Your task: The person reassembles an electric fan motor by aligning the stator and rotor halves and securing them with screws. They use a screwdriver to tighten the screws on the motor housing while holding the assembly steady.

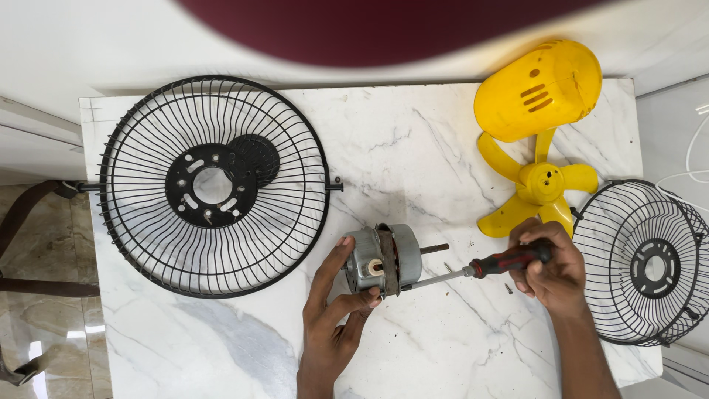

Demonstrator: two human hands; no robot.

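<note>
A grey metal fan motor point(391, 257) with a rusty band and a short shaft lies on its side on the white marble table point(413, 140). My left hand point(336, 310) grips the motor from its left side, thumb and fingers around the casing. My right hand point(550, 270) is closed on a screwdriver point(480, 267) with a red and black handle. Its metal shank points left and its tip touches the motor's right side.
A large black wire fan guard point(214, 185) lies at the left of the table. A yellow motor cover point(539, 89) and a yellow fan blade point(539, 188) lie at the back right. A second black guard point(642, 262) hangs over the right edge. Small screws point(508, 288) lie near the screwdriver.
</note>
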